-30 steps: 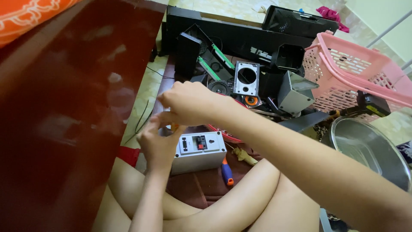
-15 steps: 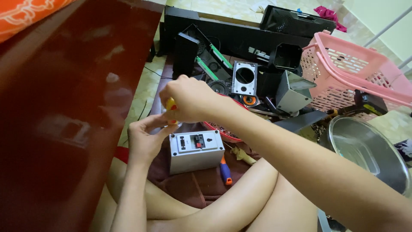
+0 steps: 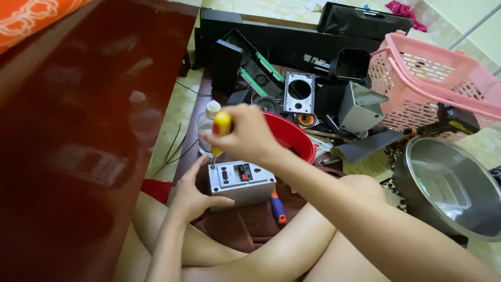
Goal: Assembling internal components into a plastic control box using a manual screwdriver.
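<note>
The right hand [image 3: 250, 133] is clenched round the yellow handle of a screwdriver [image 3: 221, 130], holding it upright, and the metal tip is down on the top left corner of the small grey box [image 3: 241, 181]. That box sits on a dark red cloth [image 3: 245, 222] just in front of the person's crossed legs, its top panel showing black and red terminals. The left hand [image 3: 194, 193] is steadying it, fingers spread against the box's left side and the thumb hooked along the front (a loose brace, not a fist). Just right of the box lies a second tool with an orange and blue handle [image 3: 277, 204]. Behind the right hand there's a red bowl [image 3: 292, 137] and a small clear bottle [image 3: 207, 125]. Further back, black speaker parts [image 3: 299, 93], with a pink basket [image 3: 438, 86] and a steel bowl [image 3: 454, 188] off to the right.
</note>
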